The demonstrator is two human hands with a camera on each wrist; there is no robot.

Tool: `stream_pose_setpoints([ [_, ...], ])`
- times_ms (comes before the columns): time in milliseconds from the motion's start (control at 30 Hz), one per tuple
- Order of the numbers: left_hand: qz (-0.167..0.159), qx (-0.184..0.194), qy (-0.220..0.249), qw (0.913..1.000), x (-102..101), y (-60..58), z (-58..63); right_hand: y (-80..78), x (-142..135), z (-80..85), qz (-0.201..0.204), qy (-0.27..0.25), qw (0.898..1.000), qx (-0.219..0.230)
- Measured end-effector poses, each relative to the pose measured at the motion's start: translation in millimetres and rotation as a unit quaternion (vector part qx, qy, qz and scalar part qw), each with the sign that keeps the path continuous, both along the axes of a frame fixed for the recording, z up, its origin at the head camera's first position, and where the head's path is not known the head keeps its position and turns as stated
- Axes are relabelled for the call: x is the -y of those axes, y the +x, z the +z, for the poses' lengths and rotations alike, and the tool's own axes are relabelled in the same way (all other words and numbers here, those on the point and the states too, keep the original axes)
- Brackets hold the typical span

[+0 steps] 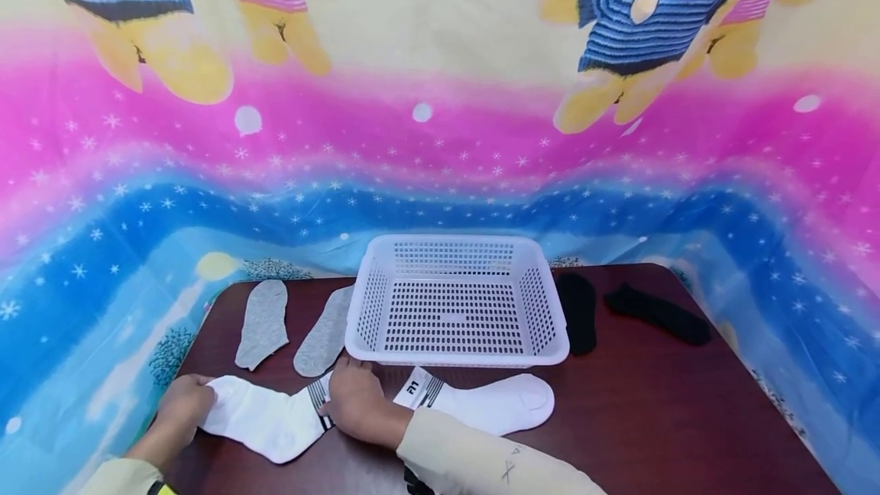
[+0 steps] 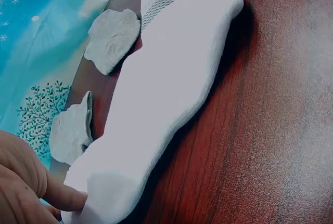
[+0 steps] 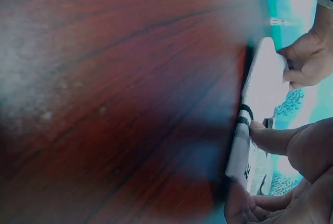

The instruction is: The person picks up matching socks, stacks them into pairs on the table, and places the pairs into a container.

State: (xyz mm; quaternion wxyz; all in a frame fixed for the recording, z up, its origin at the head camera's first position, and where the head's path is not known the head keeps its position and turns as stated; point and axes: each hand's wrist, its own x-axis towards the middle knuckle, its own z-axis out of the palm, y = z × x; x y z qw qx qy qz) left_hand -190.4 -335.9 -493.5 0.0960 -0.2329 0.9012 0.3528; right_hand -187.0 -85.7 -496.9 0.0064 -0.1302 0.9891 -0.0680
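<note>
A white sock with dark stripes at its cuff (image 1: 264, 420) stretches between my two hands over the near left of the table. My left hand (image 1: 184, 407) pinches its toe end; thumb and fingers show at that end in the left wrist view. At the striped cuff, my right hand (image 1: 360, 407) grips the sock, with the thumb (image 3: 270, 140) on the stripes in the right wrist view. To the right lies a second white sock (image 1: 491, 405), flat, its lettered cuff partly behind my right hand and sleeve.
A white perforated plastic basket (image 1: 457, 360) stands at the table's back middle. Left of it lie two grey socks, one near the edge (image 1: 264, 323) and one (image 1: 323, 334) partly behind the basket. Two black socks (image 1: 580, 315) (image 1: 656, 313) lie to its right. A printed cloth (image 1: 440, 136) hangs behind.
</note>
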Motion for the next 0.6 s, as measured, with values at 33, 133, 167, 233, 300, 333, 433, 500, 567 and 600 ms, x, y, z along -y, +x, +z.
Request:
stream_pose_setpoints([
  [33, 0.004, -0.002, 0.001, 1.0000, -0.6, 0.0, -0.6, -0.8, 0.9, -0.7, -0.006, -0.002, 1.000, -0.001],
  [133, 0.007, -0.005, 0.002, 1.0000, -2.0, -0.5, -0.2, -5.8, 1.2, -1.2, -0.013, -0.015, 1.000, 0.022],
  [167, 0.009, -0.005, 0.004, 0.9999, -2.7, -0.6, 0.3, -7.9, 0.7, -1.4, -0.012, -0.023, 0.999, 0.033],
  [233, 0.009, -0.005, 0.007, 0.9999, -4.4, -0.2, 1.7, -11.2, -0.3, -1.2, -0.005, -0.030, 0.998, 0.059],
  [300, 0.009, -0.007, 0.009, 0.9999, -6.1, 0.9, 3.4, -11.4, -1.4, -0.5, 0.002, -0.034, 0.996, 0.077],
  [333, 0.010, -0.007, 0.010, 0.9999, -6.9, 1.5, 3.8, -11.6, -1.8, -0.4, 0.004, -0.037, 0.996, 0.083],
  [433, 0.004, -0.014, 0.013, 0.9998, -7.0, 4.2, 5.4, -11.2, -4.3, 0.9, 0.009, -0.054, 0.994, 0.098],
  [500, -0.006, -0.021, 0.021, 0.9995, -5.9, 5.8, 6.3, -12.6, -7.3, 0.4, 0.017, -0.078, 0.991, 0.104],
  [567, -0.017, -0.030, 0.027, 0.9991, -4.9, 7.6, 7.6, -13.3, -10.8, 0.7, 0.030, -0.110, 0.987, 0.112],
  [600, -0.019, -0.033, 0.030, 0.9988, -4.4, 8.1, 8.2, -12.9, -12.6, 0.9, 0.039, -0.125, 0.985, 0.112],
])
